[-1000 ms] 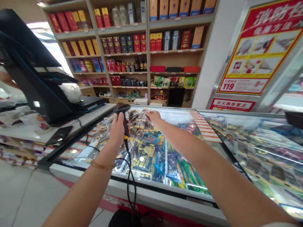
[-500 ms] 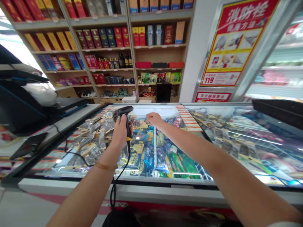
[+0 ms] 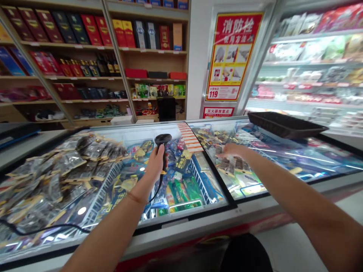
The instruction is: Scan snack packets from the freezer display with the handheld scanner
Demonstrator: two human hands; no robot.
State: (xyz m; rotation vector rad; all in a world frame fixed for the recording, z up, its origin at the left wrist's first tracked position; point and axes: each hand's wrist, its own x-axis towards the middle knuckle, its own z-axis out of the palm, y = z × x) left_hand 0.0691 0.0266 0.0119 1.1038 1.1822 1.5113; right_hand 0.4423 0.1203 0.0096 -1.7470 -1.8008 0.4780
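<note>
My left hand [image 3: 156,160] is wrapped round a black handheld barcode scanner [image 3: 163,139], its head upward and its cord trailing below. This hand is above the glass of a chest freezer. Farther right, my right hand [image 3: 234,150] is lowered with bent fingers over several small clear packets [image 3: 231,165] with dark contents. A packet [image 3: 219,150] shows at its fingertips, and the fingers look closed on it, though motion blurs them. A large heap of similar packets [image 3: 70,160] lies to the left of the scanner.
A black tray [image 3: 286,124] rests on the freezer's far right. White wire baskets [image 3: 200,179] with bagged goods show through the glass. A black cable [image 3: 42,227] crosses the left side. Shelves [image 3: 85,45] of boxes and a refrigerated case [image 3: 306,64] stand behind.
The view has swung right. My right hand has moved away from the scanner to the packets on the right. My left hand still holds the scanner, now over the middle of the freezer.
</note>
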